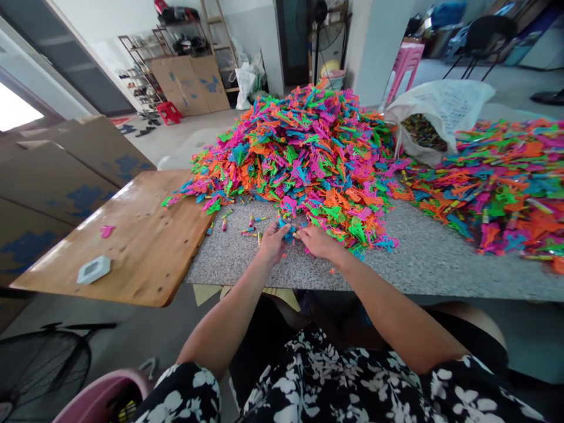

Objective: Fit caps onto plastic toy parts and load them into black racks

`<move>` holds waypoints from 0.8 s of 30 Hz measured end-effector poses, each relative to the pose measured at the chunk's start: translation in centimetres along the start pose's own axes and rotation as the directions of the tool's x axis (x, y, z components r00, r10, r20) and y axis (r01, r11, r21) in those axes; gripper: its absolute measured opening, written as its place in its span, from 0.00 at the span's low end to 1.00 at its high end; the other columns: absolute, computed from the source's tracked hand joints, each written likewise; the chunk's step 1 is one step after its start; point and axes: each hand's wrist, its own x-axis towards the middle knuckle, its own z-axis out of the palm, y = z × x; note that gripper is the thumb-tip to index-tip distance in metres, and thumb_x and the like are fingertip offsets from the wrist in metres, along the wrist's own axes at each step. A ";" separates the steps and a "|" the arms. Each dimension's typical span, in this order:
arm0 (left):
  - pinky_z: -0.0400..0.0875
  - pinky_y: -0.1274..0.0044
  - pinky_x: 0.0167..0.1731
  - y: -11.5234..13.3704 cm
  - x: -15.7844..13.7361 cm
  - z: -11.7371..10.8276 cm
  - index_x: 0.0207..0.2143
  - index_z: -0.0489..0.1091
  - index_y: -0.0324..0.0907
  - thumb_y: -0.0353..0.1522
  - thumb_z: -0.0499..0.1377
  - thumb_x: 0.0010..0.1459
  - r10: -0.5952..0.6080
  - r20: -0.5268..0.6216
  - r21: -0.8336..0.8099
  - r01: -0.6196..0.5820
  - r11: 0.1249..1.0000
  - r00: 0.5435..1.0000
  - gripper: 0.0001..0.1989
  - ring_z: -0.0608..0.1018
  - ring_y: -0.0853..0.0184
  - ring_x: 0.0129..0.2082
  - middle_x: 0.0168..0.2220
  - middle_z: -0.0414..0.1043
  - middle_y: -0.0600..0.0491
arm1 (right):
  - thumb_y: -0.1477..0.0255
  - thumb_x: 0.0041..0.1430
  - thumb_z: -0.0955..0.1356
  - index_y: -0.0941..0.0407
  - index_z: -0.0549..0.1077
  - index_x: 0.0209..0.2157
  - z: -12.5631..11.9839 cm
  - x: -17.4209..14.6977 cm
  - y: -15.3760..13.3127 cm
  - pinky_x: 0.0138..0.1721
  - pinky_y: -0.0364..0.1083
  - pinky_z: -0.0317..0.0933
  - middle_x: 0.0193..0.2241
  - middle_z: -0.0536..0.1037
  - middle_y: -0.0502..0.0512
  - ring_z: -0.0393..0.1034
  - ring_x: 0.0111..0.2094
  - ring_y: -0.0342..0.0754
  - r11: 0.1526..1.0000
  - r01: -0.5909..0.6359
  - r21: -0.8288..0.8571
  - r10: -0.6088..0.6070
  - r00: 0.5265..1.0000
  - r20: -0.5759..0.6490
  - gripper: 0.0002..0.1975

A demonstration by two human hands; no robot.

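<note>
My left hand (274,241) is closed round a blue plastic toy piece (287,228) above the grey speckled table (229,258). Right beside it, my right hand (318,241) pinches a small yellowish tube (296,234) against the blue piece; whether the two are joined I cannot tell. A big heap of pink, orange, green and blue plastic toy pieces (304,153) rises just beyond both hands. Several small coloured tubes (249,233) lie loose to the left of my left hand.
A white sack (440,106) of small tubes lies open at the right, next to a second colourful pile (520,188). On the left, a wooden board (141,235) carries a white hexagonal device (94,269) and a pink piece (107,231). Cardboard boxes (57,176) stand beyond it.
</note>
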 end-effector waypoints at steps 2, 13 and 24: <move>0.75 0.75 0.34 0.3 0.1 0.4 0.41 0.72 0.40 0.44 0.75 0.47 0.007 0.009 0.023 -0.007 1.000 1.000 0.25 0.81 0.67 0.31 0.33 0.81 0.52 | 0.54 0.69 0.66 0.52 0.69 0.23 0.5 -0.3 0.5 0.19 0.41 0.55 0.15 0.66 0.47 0.59 0.16 0.43 0.990 -0.088 0.114 0.076 0.992 0.104 0.23; 0.77 0.73 0.35 3.7 0.9 1.9 0.43 0.71 0.43 0.46 0.73 0.50 0.018 -0.017 0.091 -0.016 0.996 1.000 0.25 0.82 0.64 0.34 0.34 0.79 0.53 | 0.50 0.67 0.65 0.52 0.65 0.24 -1.4 -0.7 -0.5 0.22 0.43 0.58 0.16 0.66 0.48 0.65 0.19 0.46 0.992 0.004 0.129 0.012 0.992 -0.128 0.24; 0.74 0.75 0.30 3.9 0.3 1.1 0.38 0.72 0.43 0.40 0.72 0.53 0.032 -0.094 0.235 -0.009 0.972 0.995 0.16 0.78 0.66 0.28 0.29 0.75 0.55 | 0.51 0.67 0.65 0.52 0.73 0.31 0.4 -2.6 -1.5 0.27 0.44 0.59 0.21 0.70 0.49 0.66 0.24 0.47 0.990 0.135 0.051 -0.116 0.956 -0.269 0.20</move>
